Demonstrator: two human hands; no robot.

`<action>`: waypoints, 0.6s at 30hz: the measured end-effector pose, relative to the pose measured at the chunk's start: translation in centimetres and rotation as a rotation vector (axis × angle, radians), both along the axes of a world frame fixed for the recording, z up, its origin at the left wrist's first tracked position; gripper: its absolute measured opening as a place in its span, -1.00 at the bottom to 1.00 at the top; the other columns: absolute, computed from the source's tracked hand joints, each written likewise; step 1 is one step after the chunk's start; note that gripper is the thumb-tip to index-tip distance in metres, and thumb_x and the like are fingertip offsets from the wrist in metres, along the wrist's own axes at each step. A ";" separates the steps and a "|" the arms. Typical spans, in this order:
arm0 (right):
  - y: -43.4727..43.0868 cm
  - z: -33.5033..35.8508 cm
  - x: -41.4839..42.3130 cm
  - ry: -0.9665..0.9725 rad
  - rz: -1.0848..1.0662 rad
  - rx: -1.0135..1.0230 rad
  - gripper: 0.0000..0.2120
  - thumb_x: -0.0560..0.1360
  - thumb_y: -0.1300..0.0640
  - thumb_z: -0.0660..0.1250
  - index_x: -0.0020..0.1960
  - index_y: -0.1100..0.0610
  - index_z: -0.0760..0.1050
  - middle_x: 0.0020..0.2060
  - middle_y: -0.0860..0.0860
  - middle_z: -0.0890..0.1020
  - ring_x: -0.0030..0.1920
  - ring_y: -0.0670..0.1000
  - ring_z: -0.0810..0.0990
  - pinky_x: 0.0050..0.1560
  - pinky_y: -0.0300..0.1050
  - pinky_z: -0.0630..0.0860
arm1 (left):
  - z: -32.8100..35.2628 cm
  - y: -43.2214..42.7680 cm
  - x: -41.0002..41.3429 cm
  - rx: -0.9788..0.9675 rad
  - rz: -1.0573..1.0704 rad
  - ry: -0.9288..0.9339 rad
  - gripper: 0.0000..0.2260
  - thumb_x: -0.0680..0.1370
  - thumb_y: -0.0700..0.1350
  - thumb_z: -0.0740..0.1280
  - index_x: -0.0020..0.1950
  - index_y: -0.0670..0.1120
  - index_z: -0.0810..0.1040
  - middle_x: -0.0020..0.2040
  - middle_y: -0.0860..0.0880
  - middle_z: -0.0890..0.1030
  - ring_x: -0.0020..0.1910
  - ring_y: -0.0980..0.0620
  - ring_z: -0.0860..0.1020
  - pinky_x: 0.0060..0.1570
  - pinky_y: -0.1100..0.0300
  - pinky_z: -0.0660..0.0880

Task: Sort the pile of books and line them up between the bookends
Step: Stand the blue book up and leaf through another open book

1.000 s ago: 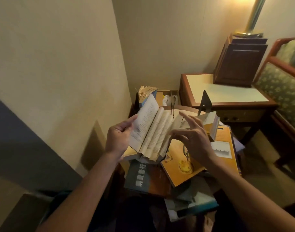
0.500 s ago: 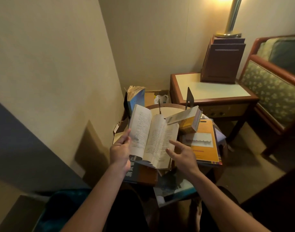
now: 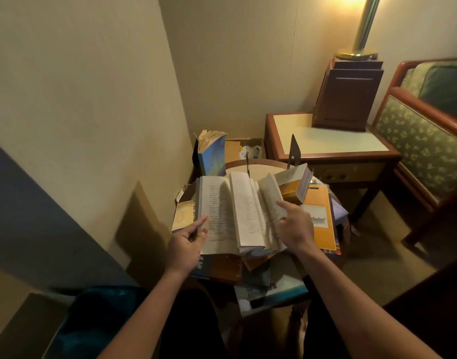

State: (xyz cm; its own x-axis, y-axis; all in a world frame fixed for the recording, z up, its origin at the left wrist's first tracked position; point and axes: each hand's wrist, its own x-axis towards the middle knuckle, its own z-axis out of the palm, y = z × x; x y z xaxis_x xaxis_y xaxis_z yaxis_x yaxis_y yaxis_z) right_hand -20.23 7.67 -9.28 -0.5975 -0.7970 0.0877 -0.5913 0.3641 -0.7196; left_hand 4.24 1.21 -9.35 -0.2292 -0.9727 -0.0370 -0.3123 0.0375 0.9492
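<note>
The book (image 3: 230,216) is open and held up over the pile (image 3: 258,278), not yet between the bookends. The left hand (image 3: 187,240) pinches the left side of it with thumb and fingers. The right hand (image 3: 297,228) has one finger lying straight on the right pages; its other fingers bend, and its thumb is hidden, so I cannot tell if it really grips. Some pages stand up loose in the middle. If the book is put away like this, I think those pages could fold or crease, so it should be closed first. The left pinch is small (only an edge), so the book could slip and drop onto the pile. The pile looks messy, with books lying crooked on each other, and a bump could make some slide off the table (image 3: 261,168). A yellow book (image 3: 292,189) sits tilted just beside the right hand, on an orange book (image 3: 322,211), and a knock could tip it. Farther back a blue book (image 3: 213,158) stands against the left bookend (image 3: 195,159), and the right bookend (image 3: 294,151) stands well apart from it. The blue book could fall over if pushed. A side table (image 3: 325,141) with a lamp (image 3: 362,27) stands behind.
</note>
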 end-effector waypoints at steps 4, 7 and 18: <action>0.4 -0.8 1.3 0.334 0.091 0.188 -0.65 0.66 -0.02 0.15 0.42 -0.01 0.41 0.53 0.13 0.31 0.48 0.27 0.27 0.41 0.28 0.21 | 0.0 -0.6 -0.5 0.107 -0.059 0.017 -0.67 0.62 -0.12 0.35 0.35 0.17 0.55 0.28 0.03 0.52 0.03 0.09 0.60 -0.19 0.23 0.64; 0.8 -0.4 2.4 0.257 0.260 0.005 -0.60 0.69 -0.03 0.07 0.49 0.01 0.36 0.56 0.05 0.29 0.56 0.16 0.18 0.52 0.27 0.17 | 0.0 -0.8 -1.2 0.164 -0.087 0.034 -0.68 0.64 -0.14 0.30 0.31 0.22 0.55 0.27 0.07 0.50 0.06 0.05 0.60 -0.18 0.23 0.64; 1.4 -1.1 1.8 0.120 0.665 0.211 0.27 0.33 -0.24 0.55 0.61 -0.03 -0.35 0.61 -0.07 -0.26 0.59 -0.02 -0.30 0.60 0.18 -0.12 | -1.1 -2.1 -1.1 0.283 -0.034 0.093 -0.66 0.66 -0.16 0.25 0.28 0.26 0.58 0.30 0.02 0.46 0.20 -0.04 0.53 0.08 -0.01 0.64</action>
